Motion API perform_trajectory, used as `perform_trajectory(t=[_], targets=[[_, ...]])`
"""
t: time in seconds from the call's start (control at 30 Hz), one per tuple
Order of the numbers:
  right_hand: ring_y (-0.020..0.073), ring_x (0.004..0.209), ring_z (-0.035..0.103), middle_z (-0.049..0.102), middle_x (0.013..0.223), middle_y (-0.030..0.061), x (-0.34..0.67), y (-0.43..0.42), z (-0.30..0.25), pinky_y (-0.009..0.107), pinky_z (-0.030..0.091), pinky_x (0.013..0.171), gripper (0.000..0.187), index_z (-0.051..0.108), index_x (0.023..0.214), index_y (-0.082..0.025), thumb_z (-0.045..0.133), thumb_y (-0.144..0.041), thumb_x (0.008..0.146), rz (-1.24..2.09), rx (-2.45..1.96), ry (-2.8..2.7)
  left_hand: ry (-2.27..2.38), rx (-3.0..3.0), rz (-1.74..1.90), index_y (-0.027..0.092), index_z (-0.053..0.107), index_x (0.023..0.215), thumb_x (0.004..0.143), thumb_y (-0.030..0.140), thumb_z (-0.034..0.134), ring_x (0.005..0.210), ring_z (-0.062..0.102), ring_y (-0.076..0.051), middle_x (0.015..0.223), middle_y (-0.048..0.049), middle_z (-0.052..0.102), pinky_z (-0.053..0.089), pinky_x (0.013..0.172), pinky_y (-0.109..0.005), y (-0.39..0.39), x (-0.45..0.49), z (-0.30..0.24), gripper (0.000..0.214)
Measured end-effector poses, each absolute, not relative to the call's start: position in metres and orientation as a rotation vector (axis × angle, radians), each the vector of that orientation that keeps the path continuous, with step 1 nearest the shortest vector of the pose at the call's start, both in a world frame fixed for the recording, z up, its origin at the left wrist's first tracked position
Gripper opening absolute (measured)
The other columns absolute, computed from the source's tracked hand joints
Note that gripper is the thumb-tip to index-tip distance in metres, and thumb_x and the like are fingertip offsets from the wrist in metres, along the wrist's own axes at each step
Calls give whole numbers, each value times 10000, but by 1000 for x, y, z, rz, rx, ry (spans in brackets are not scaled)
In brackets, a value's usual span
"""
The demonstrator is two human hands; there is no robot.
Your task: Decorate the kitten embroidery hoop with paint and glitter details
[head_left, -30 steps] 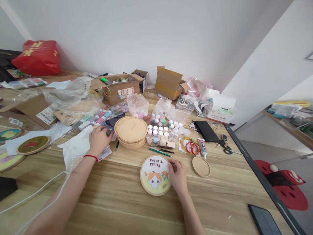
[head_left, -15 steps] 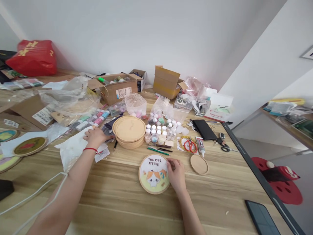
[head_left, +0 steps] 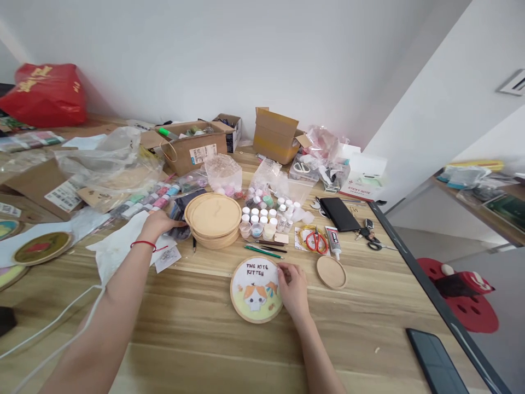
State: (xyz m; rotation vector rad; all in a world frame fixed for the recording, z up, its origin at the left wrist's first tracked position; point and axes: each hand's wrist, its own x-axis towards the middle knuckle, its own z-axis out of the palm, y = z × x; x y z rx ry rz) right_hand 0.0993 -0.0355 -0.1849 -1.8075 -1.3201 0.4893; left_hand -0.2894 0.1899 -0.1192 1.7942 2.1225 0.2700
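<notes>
A round wooden plaque [head_left: 256, 313] lies on the table, bearing a cat's face with orange ears and dark raised lettering. My right hand [head_left: 293, 287] has its fingers bent round the plaque's right edge. Farther left, my left hand [head_left: 158, 223], with a red cord at the wrist, reaches over a white sheet [head_left: 123, 241]. Its thumb stretches toward a dark packet [head_left: 182, 210] beside a stack of round wooden plates [head_left: 215, 216]; the other fingertips are mostly hidden. Small white-lidded jars [head_left: 262, 216] stand right of the stack.
Pens [head_left: 264, 251], red-handled pliers [head_left: 316, 241], a glue tube [head_left: 333, 241] and a small round wooden plate [head_left: 331, 272] lie near the plaque. Cardboard boxes [head_left: 197, 145] and plastic bags line the back. A phone [head_left: 435, 361] is at front right; a white cable [head_left: 61, 314] crosses my left forearm.
My left hand has turned a little, and its spread fingers are now less visible. My right hand stays at the plaque's edge. The whole view has shifted slightly.
</notes>
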Motion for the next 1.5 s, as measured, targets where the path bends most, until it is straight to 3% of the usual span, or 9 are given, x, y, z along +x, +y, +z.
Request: perform_trajectory(t=[0.2, 0.47, 0.53, 0.67, 0.8, 0.97, 1.07, 1.27, 1.5], targets=[[275, 909, 595, 675, 921, 110, 99, -35, -186, 422, 481, 849, 290, 719, 944, -194, 502, -370, 868, 434, -1811, -1334, 2279, 1735, 191, 79, 673, 1063, 721, 493, 683, 897, 651, -281, 1005, -158, 723, 469, 742, -317, 180, -284, -95, 537], [278, 914, 594, 676, 935, 106, 100, -35, -187, 427, 479, 843, 281, 712, 941, -205, 499, -373, 867, 462, -1820, -1336, 2656, 1785, 410, 25, 551, 1216, 893, 485, 463, 1123, 556, -401, 1197, -255, 608, 439, 882, -511, 153, -280, -48, 569], [279, 906, 596, 677, 928, 105, 100, -34, -186, 429, 477, 845, 277, 712, 939, -206, 504, -373, 865, 465, -1822, -1340, 2621, 1890, 410, 29, 527, 1247, 899, 469, 458, 1152, 535, -412, 1218, -266, 594, 416, 913, -530, 148, -273, -53, 566], [280, 907, 596, 677, 929, 107, 100, -34, -186, 427, 474, 847, 283, 713, 940, -203, 502, -375, 865, 470, -1823, -1339, 2302, 2138, 284, 131, 598, 1200, 805, 453, 599, 1043, 620, -351, 1136, -181, 672, 470, 854, -416, 136, -258, -84, 509], [284, 919, 585, 681, 930, 106, 100, -35, -185, 431, 464, 862, 284, 719, 936, -205, 505, -378, 864, 455, -1825, -1339, 2107, 2232, 234, 177, 647, 1129, 840, 379, 523, 1058, 638, -296, 1159, -130, 686, 476, 878, -349, 116, -251, -115, 373], [284, 916, 581, 681, 936, 107, 101, -35, -186, 440, 454, 875, 293, 719, 955, -196, 509, -379, 862, 456, -1830, -1352, 2261, 2198, 238, 59, 499, 1324, 794, 484, 566, 1294, 470, -377, 1359, -250, 531, 367, 1062, -413, 87, -258, -129, 683], [285, 924, 585, 679, 946, 108, 103, -35, -189, 435, 463, 859, 286, 713, 958, -204, 509, -379, 862, 463, -1818, -1347, 2465, 2021, 152, -12, 439, 1333, 763, 589, 560, 1200, 516, -453, 1254, -318, 559, 401, 990, -496, 74, -267, -133, 837], [285, 921, 588, 678, 947, 112, 103, -35, -190, 433, 467, 848, 288, 713, 942, -200, 507, -384, 860, 457, -1816, -1359, 2396, 1952, 142, 58, 636, 1065, 872, 372, 372, 1067, 611, -389, 1086, -276, 645, 463, 881, -447, 61, -276, -136, 454], [286, 920, 587, 673, 952, 121, 104, -34, -189, 435, 473, 835, 311, 712, 954, -191, 494, -394, 865, 468, -1818, -1361, 2575, 1678, 410, 98, 629, 1194, 950, 351, 194, 961, 651, -373, 1051, -208, 705, 481, 808, -475, 58, -295, -112, 559]])
